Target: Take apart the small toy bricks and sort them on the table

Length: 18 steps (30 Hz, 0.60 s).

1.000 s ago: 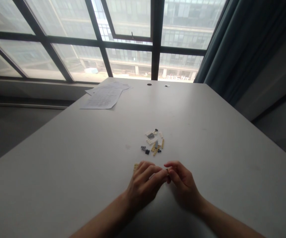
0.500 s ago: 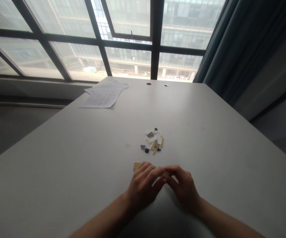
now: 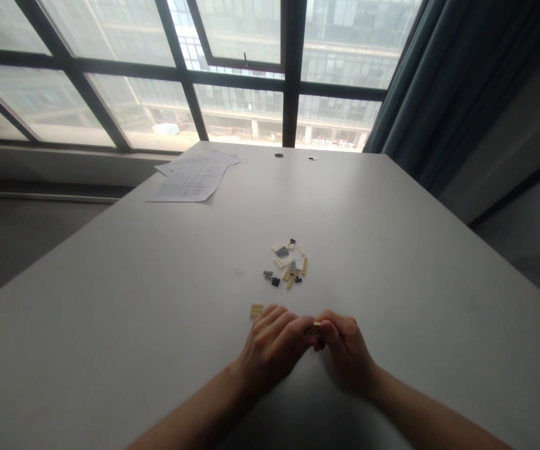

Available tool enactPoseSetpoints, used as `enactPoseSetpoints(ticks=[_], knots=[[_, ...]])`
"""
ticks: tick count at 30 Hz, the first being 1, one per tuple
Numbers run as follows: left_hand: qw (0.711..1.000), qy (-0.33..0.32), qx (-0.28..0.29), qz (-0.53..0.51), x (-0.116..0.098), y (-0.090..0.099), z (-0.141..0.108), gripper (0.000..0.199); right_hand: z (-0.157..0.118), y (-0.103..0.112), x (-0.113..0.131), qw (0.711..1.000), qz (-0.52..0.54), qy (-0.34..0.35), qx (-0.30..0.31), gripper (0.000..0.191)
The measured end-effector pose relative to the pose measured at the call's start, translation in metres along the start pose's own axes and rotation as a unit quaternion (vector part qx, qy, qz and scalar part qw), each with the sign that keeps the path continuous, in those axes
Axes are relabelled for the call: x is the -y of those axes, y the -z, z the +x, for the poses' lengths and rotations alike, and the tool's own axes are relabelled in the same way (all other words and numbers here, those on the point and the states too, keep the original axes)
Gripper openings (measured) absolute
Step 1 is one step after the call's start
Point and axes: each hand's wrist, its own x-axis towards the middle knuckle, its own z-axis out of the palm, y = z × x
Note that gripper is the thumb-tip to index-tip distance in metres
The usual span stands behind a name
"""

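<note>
Hands pinching tan piece, yellow plate less covered than before

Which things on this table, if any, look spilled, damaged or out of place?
Nothing looks spilled or damaged. The papers at the table's far left overlap unevenly, so they look a little untidy. The loose building pieces lie scattered beyond the hands, which seems ordinary.

Counts, table: toy bricks in middle cluster, over ten, overlapping, exact total unclear; lone tan brick, 1; held brick, 1; hands, 2; paper sheets, far left corner, at least 2; round fittings, far edge, 2.
</note>
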Motion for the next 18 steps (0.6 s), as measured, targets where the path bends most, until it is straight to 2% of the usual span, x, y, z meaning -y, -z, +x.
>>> enactPoseSetpoints(ticks=[4,9,18], knots=[[1.0,0.0,0.002,-0.009,-0.0009,0.0002,-0.0001,0.023,-0.0003,0.0003,-0.0006,1.0,0.002,0.008,-0.008,0.042],[1.0,0.013,-0.023,0.017,0.0007,-0.0008,-0.0019,0.029,-0.0004,-0.0009,0.0007,0.999,-0.01,0.031,-0.028,0.012],[1.0,-0.001,-0.02,0.013,-0.0024,-0.001,-0.0026,0.04,-0.0001,-0.0038,-0.0022,0.994,-0.003,0.069,-0.088,0.014]])
